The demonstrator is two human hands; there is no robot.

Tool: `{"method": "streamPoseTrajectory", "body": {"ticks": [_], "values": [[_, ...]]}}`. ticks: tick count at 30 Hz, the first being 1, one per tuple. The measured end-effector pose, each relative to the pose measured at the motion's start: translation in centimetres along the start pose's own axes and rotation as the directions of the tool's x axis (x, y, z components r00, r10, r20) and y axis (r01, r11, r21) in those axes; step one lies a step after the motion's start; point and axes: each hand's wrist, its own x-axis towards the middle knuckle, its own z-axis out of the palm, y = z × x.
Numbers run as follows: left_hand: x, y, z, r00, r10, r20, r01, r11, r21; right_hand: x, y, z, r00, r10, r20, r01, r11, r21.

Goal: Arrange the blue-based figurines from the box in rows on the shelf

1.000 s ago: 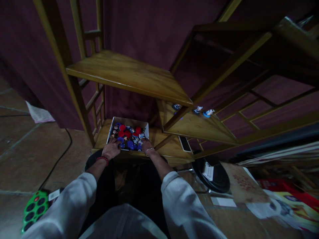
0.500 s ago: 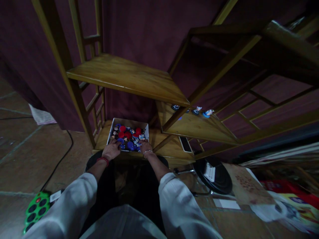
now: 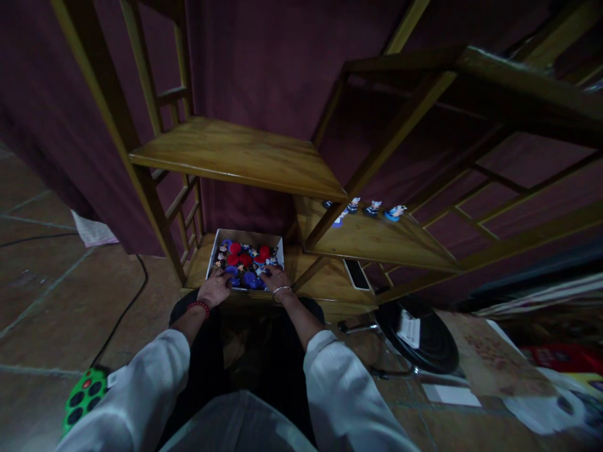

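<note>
A shallow white box (image 3: 212, 252) stands on the lowest wooden shelf and holds many small figurines, red round pieces (image 3: 245, 259) and blue round bases (image 3: 250, 279). Over its near left corner reaches my left hand (image 3: 215, 287), fingers apart beside a blue base. At the near right side my right hand (image 3: 276, 279) has its fingers loosely spread over white-and-blue figurines (image 3: 259, 268). The fingertips of both hands are partly hidden among the pieces, and I see nothing clearly gripped.
More figurines (image 3: 374, 208) stand on a raised shelf (image 3: 377, 238) to the right. A phone (image 3: 357, 275) lies on the lower shelf. An upper shelf board (image 3: 235, 154) juts over the box. A black round stool (image 3: 424, 336) is at right; a green controller-like object (image 3: 85, 397) lies on the floor.
The view has shifted slightly. My right hand's fingers have moved a little inward over the figurines, and my left hand's fingers have shifted slightly beside the blue base. The box stays on its shelf.
</note>
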Motion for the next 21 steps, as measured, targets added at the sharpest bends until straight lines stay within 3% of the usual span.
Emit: {"method": "streamPoseTrajectory", "body": {"ticks": [10, 16, 21], "values": [[-0.1, 0.4, -0.2, 0.999, -0.022, 0.047, 0.021, 1.000, 0.014, 0.3, 0.4, 2.3, 1.000, 0.021, 0.018, -0.027, 0.913, 0.408], [0.1, 0.8, -0.6, 0.993, -0.051, 0.106, 0.051, 0.999, 0.007, 0.4, 0.9, 2.1, 1.000, 0.017, 0.009, -0.019, 0.903, 0.429], [0.5, 1.2, -1.3, 0.986, -0.079, 0.147, 0.077, 0.997, 0.017, 0.2, 0.7, 1.9, 1.000, -0.009, 0.002, 0.008, 0.937, 0.350]]}}
